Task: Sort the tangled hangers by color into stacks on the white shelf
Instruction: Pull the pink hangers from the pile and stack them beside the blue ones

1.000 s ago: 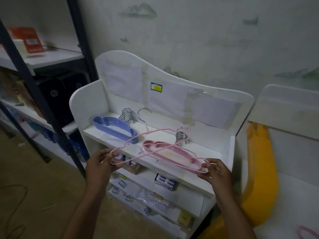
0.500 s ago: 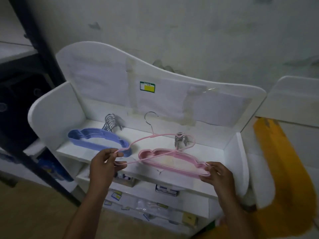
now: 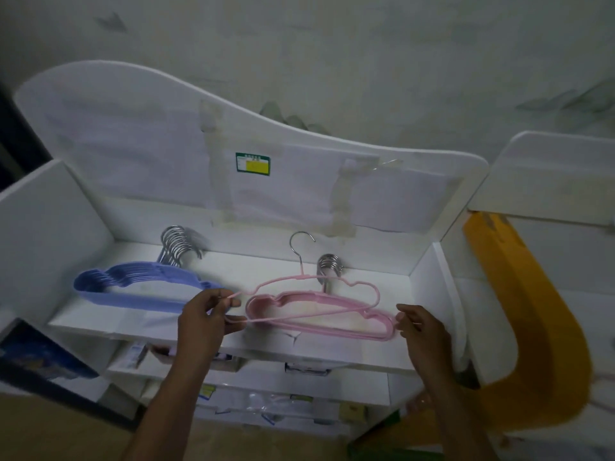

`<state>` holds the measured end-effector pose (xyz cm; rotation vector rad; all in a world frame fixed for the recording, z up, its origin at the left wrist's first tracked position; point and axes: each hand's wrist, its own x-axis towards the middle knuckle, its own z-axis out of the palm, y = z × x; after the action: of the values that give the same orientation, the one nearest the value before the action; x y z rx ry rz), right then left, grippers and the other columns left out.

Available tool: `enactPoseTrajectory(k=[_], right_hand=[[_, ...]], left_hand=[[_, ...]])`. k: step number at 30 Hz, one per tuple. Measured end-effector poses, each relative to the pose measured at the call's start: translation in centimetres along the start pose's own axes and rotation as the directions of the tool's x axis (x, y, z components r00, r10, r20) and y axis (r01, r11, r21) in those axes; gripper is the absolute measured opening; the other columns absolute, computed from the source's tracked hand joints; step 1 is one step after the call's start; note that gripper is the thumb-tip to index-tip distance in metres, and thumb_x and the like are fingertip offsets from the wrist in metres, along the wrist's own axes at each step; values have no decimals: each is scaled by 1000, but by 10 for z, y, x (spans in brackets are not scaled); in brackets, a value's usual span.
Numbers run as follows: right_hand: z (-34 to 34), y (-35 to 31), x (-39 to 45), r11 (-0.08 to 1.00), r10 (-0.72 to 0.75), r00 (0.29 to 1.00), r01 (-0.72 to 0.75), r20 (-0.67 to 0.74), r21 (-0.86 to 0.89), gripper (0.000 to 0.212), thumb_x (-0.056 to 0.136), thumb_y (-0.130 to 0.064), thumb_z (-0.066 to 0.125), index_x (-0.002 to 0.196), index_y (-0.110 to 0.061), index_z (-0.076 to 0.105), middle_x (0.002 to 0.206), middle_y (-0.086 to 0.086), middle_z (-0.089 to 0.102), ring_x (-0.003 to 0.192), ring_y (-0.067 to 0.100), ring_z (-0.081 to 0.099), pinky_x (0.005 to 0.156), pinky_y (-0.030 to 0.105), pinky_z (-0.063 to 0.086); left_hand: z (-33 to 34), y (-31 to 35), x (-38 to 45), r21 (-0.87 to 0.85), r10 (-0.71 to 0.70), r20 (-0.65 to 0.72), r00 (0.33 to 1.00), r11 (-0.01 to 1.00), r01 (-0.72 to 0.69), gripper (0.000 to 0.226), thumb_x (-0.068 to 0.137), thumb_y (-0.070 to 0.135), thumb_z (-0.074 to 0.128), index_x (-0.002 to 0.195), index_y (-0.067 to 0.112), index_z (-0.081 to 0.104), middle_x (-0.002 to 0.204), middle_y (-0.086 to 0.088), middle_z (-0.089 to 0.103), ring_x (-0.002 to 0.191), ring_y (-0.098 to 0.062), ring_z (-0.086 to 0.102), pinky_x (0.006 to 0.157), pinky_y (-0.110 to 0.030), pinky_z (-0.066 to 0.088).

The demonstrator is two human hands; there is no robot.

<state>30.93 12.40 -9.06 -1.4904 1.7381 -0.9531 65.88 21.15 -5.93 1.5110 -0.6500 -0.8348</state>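
Note:
A single pink hanger (image 3: pixel 332 279) with a steel hook hovers low over the top board of the white shelf (image 3: pixel 332 342). My left hand (image 3: pixel 203 321) pinches its left end. Under it lies the pink stack (image 3: pixel 366 331), hooks pointing at the back panel. My right hand (image 3: pixel 422 331) is at that stack's right end, fingertips touching it, apart from the single hanger's right end. The blue stack (image 3: pixel 133 299) lies on the left of the same board, with its hooks bunched at the rear.
Lower shelves (image 3: pixel 299 371) hold small boxes and packets. A yellow curved object (image 3: pixel 532 327) leans between this unit and a second white unit (image 3: pixel 549 181) on the right. A dark rack (image 3: pixel 33 364) stands at the left. A green box (image 3: pixel 376 437) sits near the floor.
The view has moved closer to the shelf. The single pink hanger has come down over the pink stack, and my right hand no longer holds its right end.

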Motion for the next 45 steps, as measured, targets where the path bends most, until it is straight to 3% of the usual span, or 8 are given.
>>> enactPoseTrajectory(k=[6, 12, 16, 19, 22, 32, 40, 45], right_hand=[[-5, 4, 4, 998, 32, 999, -31, -20, 51, 16, 93, -15, 61, 101, -26, 68, 94, -3, 72, 86, 19, 69, 81, 49, 57], [-7, 3, 4, 1000, 19, 1000, -19, 13, -16, 16, 92, -17, 63, 101, -29, 66, 100, -6, 70, 94, 15, 66, 85, 40, 56], [-4, -2, 1, 995, -14, 997, 21, 72, -94, 17, 92, -12, 63, 106, -20, 67, 103, -4, 69, 96, 12, 62, 74, 12, 43], [3, -8, 0, 989, -40, 994, 54, 100, -137, 20, 90, -12, 66, 110, -18, 67, 104, -5, 69, 97, 11, 63, 81, 19, 48], [11, -14, 0, 965, -95, 987, 123, 129, -232, 24, 90, -14, 67, 113, -19, 66, 104, -7, 68, 95, 11, 63, 84, 27, 53], [18, -21, 4, 870, -139, 987, 159, 78, -467, 21, 85, -8, 71, 75, -19, 55, 73, -7, 62, 65, 4, 57, 50, 14, 35], [21, -18, 14, 817, -154, 974, 220, 164, -533, 9, 84, -9, 71, 87, -18, 71, 79, -4, 70, 69, 9, 61, 59, 16, 41], [20, -30, 29, 738, -116, 974, 214, 192, -640, 11, 89, -11, 66, 83, -12, 75, 76, 4, 71, 62, 9, 53, 49, 7, 23]], left_hand=[[15, -17, 14, 87, -20, 70, 997, 996, 14, 16, 93, -9, 54, 87, 1, 64, 88, -26, 63, 56, -31, 67, 57, -40, 61], [19, -37, 32, 314, 29, 94, 995, 948, -58, 25, 89, -2, 60, 82, 20, 70, 85, -14, 69, 71, -34, 68, 62, -50, 60], [22, -30, 26, 590, 224, 137, 965, 764, -261, 11, 86, 14, 68, 84, 25, 70, 78, 5, 68, 67, -18, 66, 65, -38, 55], [23, -27, 27, 708, 308, 192, 932, 614, -349, 11, 84, 17, 70, 89, 27, 70, 90, 4, 64, 79, -15, 63, 66, -32, 51], [22, -33, 34, 733, 259, 218, 941, 593, -333, 16, 83, 19, 73, 89, 32, 65, 91, 8, 62, 80, -12, 62, 64, -32, 53], [25, -25, 38, 779, 321, 289, 902, 468, -416, 8, 84, 22, 70, 88, 29, 70, 83, 11, 62, 76, -12, 60, 60, -31, 52], [37, -27, 42, 798, 225, 284, 932, 484, -360, 24, 83, 8, 67, 96, 28, 71, 96, 8, 65, 83, -14, 64, 64, -31, 53], [44, -25, 48, 843, 216, 277, 936, 413, -344, 28, 85, 10, 62, 103, 28, 73, 98, 6, 67, 91, -16, 64, 70, -29, 51]])
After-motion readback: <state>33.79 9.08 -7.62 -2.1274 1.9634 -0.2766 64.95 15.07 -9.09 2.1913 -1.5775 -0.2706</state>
